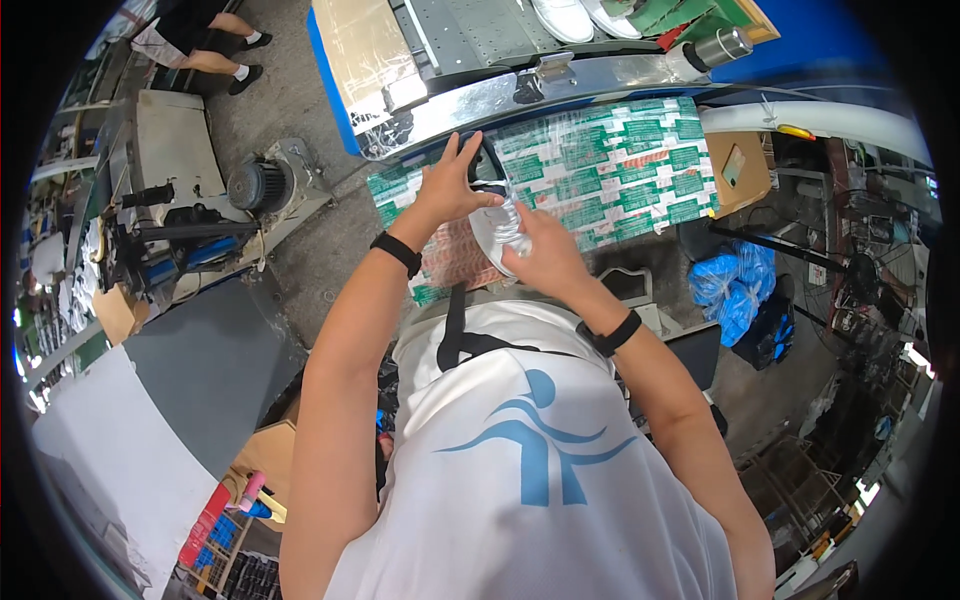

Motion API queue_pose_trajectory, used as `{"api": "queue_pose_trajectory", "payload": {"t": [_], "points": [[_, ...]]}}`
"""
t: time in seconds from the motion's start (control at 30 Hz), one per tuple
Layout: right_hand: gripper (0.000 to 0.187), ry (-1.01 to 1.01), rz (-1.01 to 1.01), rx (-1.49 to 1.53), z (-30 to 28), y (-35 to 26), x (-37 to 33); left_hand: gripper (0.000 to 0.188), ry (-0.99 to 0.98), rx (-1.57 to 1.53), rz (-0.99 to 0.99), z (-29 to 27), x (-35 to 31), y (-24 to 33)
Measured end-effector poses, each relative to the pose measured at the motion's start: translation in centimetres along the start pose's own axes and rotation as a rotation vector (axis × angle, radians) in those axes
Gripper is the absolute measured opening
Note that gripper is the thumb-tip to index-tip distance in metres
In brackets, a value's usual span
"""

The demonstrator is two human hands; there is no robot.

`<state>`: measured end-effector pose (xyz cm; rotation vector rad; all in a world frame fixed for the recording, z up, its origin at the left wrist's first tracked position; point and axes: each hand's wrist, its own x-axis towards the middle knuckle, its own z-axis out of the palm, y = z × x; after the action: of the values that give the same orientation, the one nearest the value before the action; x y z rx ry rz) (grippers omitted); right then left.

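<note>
A white shoe (pixel 488 237) with a dark opening is held upright-side toward me above a work surface covered with green-and-white printed sheeting (pixel 610 165). My left hand (pixel 450 187) lies along the shoe's left side by the dark collar, its thumb pressing near the laces and its fingers reaching past the far end. My right hand (pixel 548 255) grips the shoe's near part from the right, fingers curled around it. Both wrists wear black bands. Whether a lace or small part is pinched between my fingers cannot be made out.
Beyond the surface runs a metal-edged conveyor (pixel 480 105) bearing white shoes (pixel 565 18) and a steel flask (pixel 722 47). A cardboard piece (pixel 742 172) sits at the right end. Blue plastic bags (pixel 735 285) hang lower right. A motor (pixel 258 184) stands left; another person's legs (pixel 215 60) show far left.
</note>
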<state>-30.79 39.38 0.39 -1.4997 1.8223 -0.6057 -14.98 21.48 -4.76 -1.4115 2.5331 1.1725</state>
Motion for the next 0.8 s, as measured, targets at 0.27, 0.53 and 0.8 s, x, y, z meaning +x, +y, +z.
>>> {"api": "queue_pose_trajectory", "payload": {"t": [0.27, 0.53, 0.8], "points": [[0.080, -0.045, -0.302, -0.173, -1.7, 4.5, 0.7, 0.116, 0.165, -0.083, 0.039, 0.9, 0.0, 0.7], [0.076, -0.208, -0.123, -0.051, -3.8, 1.1, -2.6, 0.119, 0.088, -0.198, -0.011, 0.7, 0.2, 1.1], [0.076, -0.113, -0.242, -0.196, -4.6, 8.1, -0.7, 0.120, 0.017, -0.311, -0.013, -0.6, 0.7, 0.9]]}}
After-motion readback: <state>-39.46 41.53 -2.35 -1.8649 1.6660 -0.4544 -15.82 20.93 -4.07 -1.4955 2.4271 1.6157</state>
